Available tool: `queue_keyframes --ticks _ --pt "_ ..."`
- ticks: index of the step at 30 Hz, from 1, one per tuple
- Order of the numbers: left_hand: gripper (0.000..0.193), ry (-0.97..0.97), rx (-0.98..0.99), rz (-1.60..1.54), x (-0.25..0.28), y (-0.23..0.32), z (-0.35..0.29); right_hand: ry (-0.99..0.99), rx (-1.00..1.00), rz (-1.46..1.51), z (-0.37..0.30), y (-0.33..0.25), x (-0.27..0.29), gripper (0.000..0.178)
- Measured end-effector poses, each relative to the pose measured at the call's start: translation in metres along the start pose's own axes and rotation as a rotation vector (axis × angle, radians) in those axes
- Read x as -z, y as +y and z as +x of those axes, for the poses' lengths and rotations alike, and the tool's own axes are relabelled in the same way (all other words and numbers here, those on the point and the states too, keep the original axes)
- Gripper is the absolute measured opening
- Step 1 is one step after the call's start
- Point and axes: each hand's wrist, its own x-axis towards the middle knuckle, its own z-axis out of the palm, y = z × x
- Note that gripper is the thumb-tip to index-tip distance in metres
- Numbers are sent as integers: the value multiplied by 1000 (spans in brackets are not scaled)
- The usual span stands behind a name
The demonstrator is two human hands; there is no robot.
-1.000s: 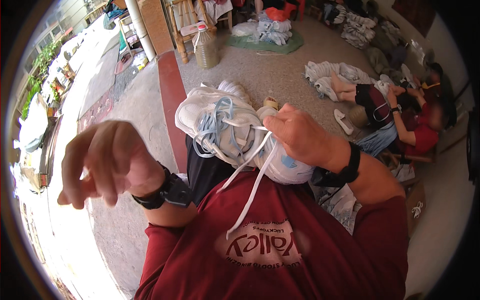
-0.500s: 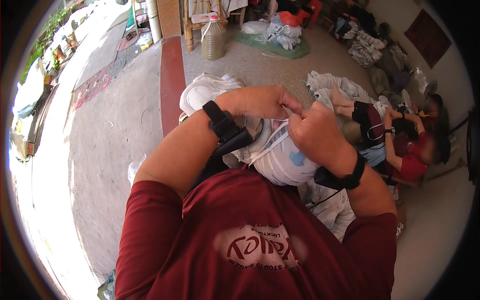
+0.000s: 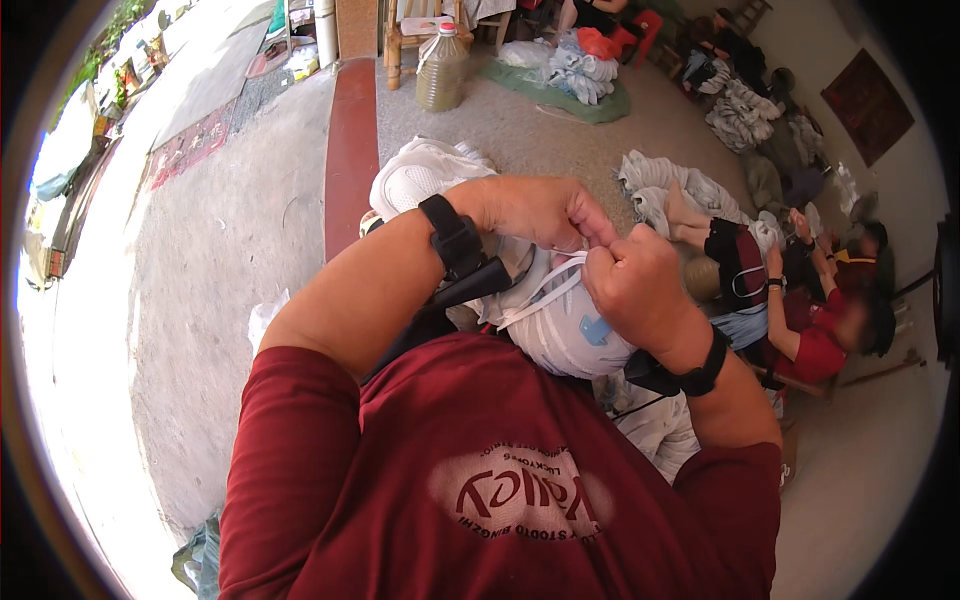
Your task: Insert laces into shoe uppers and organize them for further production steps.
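A white bundle with a light-blue patch lies across my lap, its ribbed layers curving toward the right. Over it runs a flat white cord, looped and leading up to my fingertips. My left hand is closed, pinching the cord from the far side. Close against it, my right hand is curled into a near fist with thumb and forefinger on the same cord; the fingers partly hide the pinched ends. A white mesh piece like a shoe upper lies just beyond my left wrist.
More white pieces lie beneath my right forearm. A large plastic jug stands ahead by a wooden chair. White bundles rest on a green sheet. At the right a person in a red shirt sits near further white heaps.
My view has shifted slightly. Both hands stay together at the cord; the fingers have turned a little, and the cord's loop above the bundle shows more clearly.
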Motion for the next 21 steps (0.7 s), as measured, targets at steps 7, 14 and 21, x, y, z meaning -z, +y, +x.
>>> queue_keyframes --ticks 7,14,21 --pt "29 154 -68 213 -1 3 0 -19 -16 20 -1 2 1 10" --pt "28 2 -26 145 -3 8 2 -24 -15 18 0 -1 4 10" --pt "18 -148 211 58 7 3 8 -62 -4 63 0 -3 4 8"
